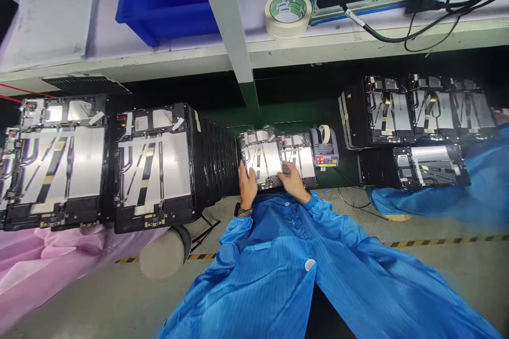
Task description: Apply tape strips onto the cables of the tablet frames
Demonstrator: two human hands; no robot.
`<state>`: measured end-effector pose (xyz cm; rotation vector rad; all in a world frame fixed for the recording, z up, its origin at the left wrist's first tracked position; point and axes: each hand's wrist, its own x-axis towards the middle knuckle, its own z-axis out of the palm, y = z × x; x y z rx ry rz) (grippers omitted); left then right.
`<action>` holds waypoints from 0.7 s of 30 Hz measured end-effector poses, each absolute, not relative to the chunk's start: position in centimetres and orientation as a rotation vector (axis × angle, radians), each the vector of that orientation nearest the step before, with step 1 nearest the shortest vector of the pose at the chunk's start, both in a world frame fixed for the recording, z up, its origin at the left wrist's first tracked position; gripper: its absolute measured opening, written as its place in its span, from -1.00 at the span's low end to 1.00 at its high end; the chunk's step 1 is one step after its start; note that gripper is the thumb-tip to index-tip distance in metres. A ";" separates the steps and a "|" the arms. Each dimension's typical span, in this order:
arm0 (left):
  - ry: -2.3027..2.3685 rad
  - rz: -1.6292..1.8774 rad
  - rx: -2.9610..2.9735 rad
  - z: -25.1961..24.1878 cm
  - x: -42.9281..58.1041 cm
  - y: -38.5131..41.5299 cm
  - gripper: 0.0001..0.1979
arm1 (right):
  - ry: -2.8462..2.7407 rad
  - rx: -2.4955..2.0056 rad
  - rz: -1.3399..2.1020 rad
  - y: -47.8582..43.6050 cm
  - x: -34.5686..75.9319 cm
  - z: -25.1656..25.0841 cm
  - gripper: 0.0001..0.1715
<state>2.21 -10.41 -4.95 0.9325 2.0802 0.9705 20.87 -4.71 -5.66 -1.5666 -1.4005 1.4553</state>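
Note:
Between my two hands is an opened tablet-like device (265, 161), with a silver metal plate, dark flat cables and a black lower edge. My left hand (248, 188) lies along its left side, thumb over the face and fingers at the edge. My right hand (293, 181) grips the lower right edge, with its thumb and fingertips by the silver plate. Directly to the right, partly behind my right hand, sits a second opened device (303, 158) of the same kind. A tape dispenser (324, 147) with a small roll stands just beyond it.
Black stacked trays (217, 161) stand left of my hands. Further left are larger-looking opened devices (155, 169); several more (389, 111) lie on the right. A blue bin (169, 10) and tape roll (288, 13) sit on the shelf above. Co-workers' pink (71, 254) and blue sleeves (437, 198) flank me.

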 end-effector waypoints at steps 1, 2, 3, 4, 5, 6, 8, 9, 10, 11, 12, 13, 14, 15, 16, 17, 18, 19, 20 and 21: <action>2.139 0.946 0.948 -5.1 1.5 -10.6 -0.28 | -1.411 -1.567 1.510 -4.8 19.8 -5.7 -0.34; 2.184 0.920 0.975 -5.3 1.1 -10.8 -0.27 | -1.418 -1.569 1.552 -5.0 19.0 -5.8 -0.30; 2.220 0.893 1.005 -5.5 0.9 -11.0 -0.27 | -1.425 -1.571 1.584 -5.2 18.4 -5.9 -0.25; 2.251 0.866 1.033 -5.6 0.9 -11.0 -0.27 | -1.431 -1.571 1.610 -5.4 18.0 -5.9 -0.22; 2.277 0.843 1.054 -5.7 1.1 -11.1 -0.28 | -1.431 -1.570 1.631 -5.7 17.7 -6.0 -0.19; 2.302 0.823 1.072 -5.8 1.3 -11.1 -0.28 | -1.426 -1.570 1.644 -5.9 17.5 -6.0 -0.18; 2.342 0.808 1.098 -6.0 1.7 -10.9 -0.29 | -1.408 -1.563 1.645 -6.1 17.1 -6.2 -0.18; 2.352 0.812 1.109 -6.1 1.8 -10.7 -0.29 | -1.400 -1.552 1.634 -6.2 16.9 -6.2 -0.18; 2.356 0.820 1.118 -6.3 1.8 -10.5 -0.29 | -1.392 -1.543 1.621 -6.2 16.6 -6.4 -0.18; 2.354 0.825 1.129 -6.4 1.8 -10.3 -0.29 | -1.381 -1.542 1.613 -6.2 16.4 -6.5 -0.17; 2.348 0.821 1.141 -6.6 1.7 -10.1 -0.29 | -1.369 -1.547 1.612 -6.1 16.1 -6.7 -0.16; 2.341 0.807 1.152 -6.8 1.6 -9.9 -0.29 | -1.358 -1.555 1.619 -6.0 15.9 -7.0 -0.13; 2.334 0.787 1.162 -7.0 1.5 -9.7 -0.28 | -1.349 -1.564 1.630 -6.0 15.6 -7.3 -0.10; 2.328 0.763 1.172 -7.1 1.5 -9.5 -0.27 | -1.342 -1.571 1.645 -5.9 15.5 -7.6 -0.05; 2.322 0.742 1.182 -7.3 1.6 -9.4 -0.26 | -1.341 -1.573 1.666 -5.8 15.4 -7.9 0.01; 2.314 0.727 1.196 -7.5 1.8 -9.4 -0.25 | -1.345 -1.571 1.693 -5.8 15.3 -8.2 0.06; 2.304 0.719 1.216 -7.6 2.0 -9.4 -0.24 | -1.350 -1.565 1.724 -5.8 15.2 -8.5 0.11; 2.295 0.716 1.243 -7.7 2.2 -9.4 -0.24 | -1.352 -1.560 1.756 -5.8 15.2 -8.6 0.13; 2.290 0.717 1.272 -7.8 2.4 -9.4 -0.25 | -1.350 -1.554 1.784 -5.9 15.2 -8.7 0.14; 2.289 0.721 1.298 -7.9 2.5 -9.4 -0.26 | -1.344 -1.548 1.802 -6.0 15.2 -8.6 0.11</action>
